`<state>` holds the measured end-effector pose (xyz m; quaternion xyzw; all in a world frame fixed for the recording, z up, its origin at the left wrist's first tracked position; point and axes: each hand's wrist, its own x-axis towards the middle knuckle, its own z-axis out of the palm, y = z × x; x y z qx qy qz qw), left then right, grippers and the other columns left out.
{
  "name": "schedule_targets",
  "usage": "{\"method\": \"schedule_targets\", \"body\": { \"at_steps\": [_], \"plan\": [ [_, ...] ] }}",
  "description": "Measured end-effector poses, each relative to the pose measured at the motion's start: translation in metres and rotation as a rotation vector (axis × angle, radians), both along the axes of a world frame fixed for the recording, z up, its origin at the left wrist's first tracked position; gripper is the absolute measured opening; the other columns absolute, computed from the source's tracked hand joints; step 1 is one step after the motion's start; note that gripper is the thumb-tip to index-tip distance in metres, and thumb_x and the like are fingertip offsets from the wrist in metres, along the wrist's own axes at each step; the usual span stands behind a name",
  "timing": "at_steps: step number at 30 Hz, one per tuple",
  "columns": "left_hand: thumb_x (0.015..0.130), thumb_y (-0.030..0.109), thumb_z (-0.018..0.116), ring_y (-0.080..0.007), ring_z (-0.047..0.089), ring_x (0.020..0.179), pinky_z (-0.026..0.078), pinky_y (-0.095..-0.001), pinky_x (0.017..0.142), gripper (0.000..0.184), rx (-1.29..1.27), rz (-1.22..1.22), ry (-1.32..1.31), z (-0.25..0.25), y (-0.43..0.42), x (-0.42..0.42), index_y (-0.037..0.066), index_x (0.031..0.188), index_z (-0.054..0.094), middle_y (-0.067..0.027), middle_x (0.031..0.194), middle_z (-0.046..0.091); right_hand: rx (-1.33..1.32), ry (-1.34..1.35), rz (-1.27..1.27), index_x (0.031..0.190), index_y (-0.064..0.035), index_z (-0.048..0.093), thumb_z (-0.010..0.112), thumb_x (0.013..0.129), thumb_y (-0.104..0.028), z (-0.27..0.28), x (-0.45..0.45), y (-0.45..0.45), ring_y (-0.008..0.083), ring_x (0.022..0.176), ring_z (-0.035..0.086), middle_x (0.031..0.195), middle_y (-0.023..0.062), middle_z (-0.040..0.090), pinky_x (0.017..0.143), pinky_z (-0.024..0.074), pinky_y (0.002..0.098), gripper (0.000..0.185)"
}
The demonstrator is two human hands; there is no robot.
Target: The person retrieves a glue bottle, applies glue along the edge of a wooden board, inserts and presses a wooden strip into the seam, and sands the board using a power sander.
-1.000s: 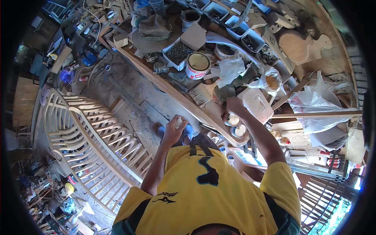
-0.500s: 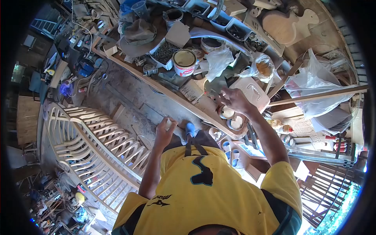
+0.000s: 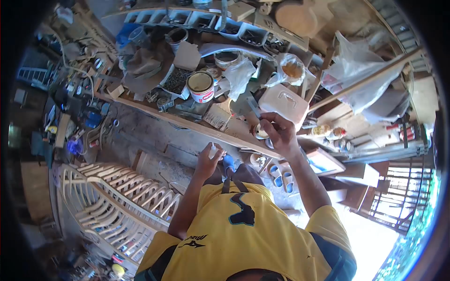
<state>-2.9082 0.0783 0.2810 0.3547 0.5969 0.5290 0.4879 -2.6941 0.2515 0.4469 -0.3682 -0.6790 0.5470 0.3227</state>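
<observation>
My left hand [image 3: 206, 160] is closed around a small whitish, translucent object [image 3: 213, 151], held in front of my body below the bench edge. Over the bench, my right hand [image 3: 280, 132] grips a thin flat tool [image 3: 253, 107] that points up and away to the left. Just under that hand sits a small open tin [image 3: 258, 131], partly covered by the fingers. A pale plastic jerrycan [image 3: 284, 104] lies beside the hand, toward the back. To the left stands an open paint can [image 3: 200, 87] with a red and white label.
The cluttered bench [image 3: 180, 122] holds a tray of screws [image 3: 176, 81], plastic bags [image 3: 240, 77] and a row of bins [image 3: 252, 35]. A slatted wooden frame [image 3: 117, 199] stands at the lower left. Slippers [image 3: 281, 180] lie on the floor.
The flat tool now shows clearly in my right hand, whose fingers have closed on it. The view has shifted, with the bench appearing higher and further left. My left hand still holds the whitish object.
</observation>
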Motion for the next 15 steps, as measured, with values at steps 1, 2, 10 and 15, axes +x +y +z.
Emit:
{"method": "schedule_targets", "body": {
  "at_steps": [1, 2, 10, 15],
  "plan": [
    [0.105, 0.022, 0.068, -0.0178, 0.076, 0.094, 0.060, -0.0312, 0.081, 0.021, 0.020, -0.017, -0.014, 0.000, 0.001, 0.002, 0.002, 0.106, 0.062, -0.0111, 0.095, 0.075, 0.018, -0.038, -0.043, 0.116, 0.0046, 0.071, 0.066, 0.104, -0.009, -0.007, 0.003, -0.010, 0.0096, 0.078, 0.068, 0.091, 0.0067, 0.074, 0.070, 0.0552, 0.0269, 0.019],
    [0.105, 0.024, 0.068, -0.0179, 0.076, 0.092, 0.059, -0.0318, 0.080, 0.023, 0.039, -0.037, -0.029, -0.001, 0.001, 0.001, 0.002, 0.105, 0.062, -0.0110, 0.094, 0.075, 0.034, -0.077, -0.088, 0.115, 0.0044, 0.072, 0.068, 0.103, -0.010, -0.010, 0.005, -0.022, 0.0098, 0.081, 0.069, 0.092, 0.0069, 0.074, 0.071, 0.0553, 0.0273, 0.019],
    [0.105, 0.026, 0.068, -0.0191, 0.072, 0.090, 0.056, -0.0362, 0.083, 0.026, 0.021, -0.345, 0.069, -0.038, -0.008, -0.011, 0.001, 0.111, 0.064, -0.0127, 0.094, 0.074, -0.075, -0.001, -0.372, 0.110, -0.0006, 0.065, 0.061, 0.108, -0.013, -0.021, 0.011, -0.113, 0.0040, 0.067, 0.055, 0.075, -0.0006, 0.063, 0.060, 0.0420, 0.0231, 0.013],
    [0.111, 0.033, 0.057, -0.0202, 0.071, 0.098, 0.054, -0.0358, 0.093, 0.034, -0.021, -0.573, -0.055, -0.046, -0.007, 0.008, 0.001, 0.123, 0.059, -0.0126, 0.103, 0.072, -0.054, -0.481, -0.633, 0.117, -0.0055, 0.067, 0.061, 0.106, -0.031, -0.085, 0.033, -0.169, 0.0291, 0.062, 0.065, 0.072, 0.0160, 0.067, 0.062, 0.0488, 0.0429, 0.028]
  ]
}}
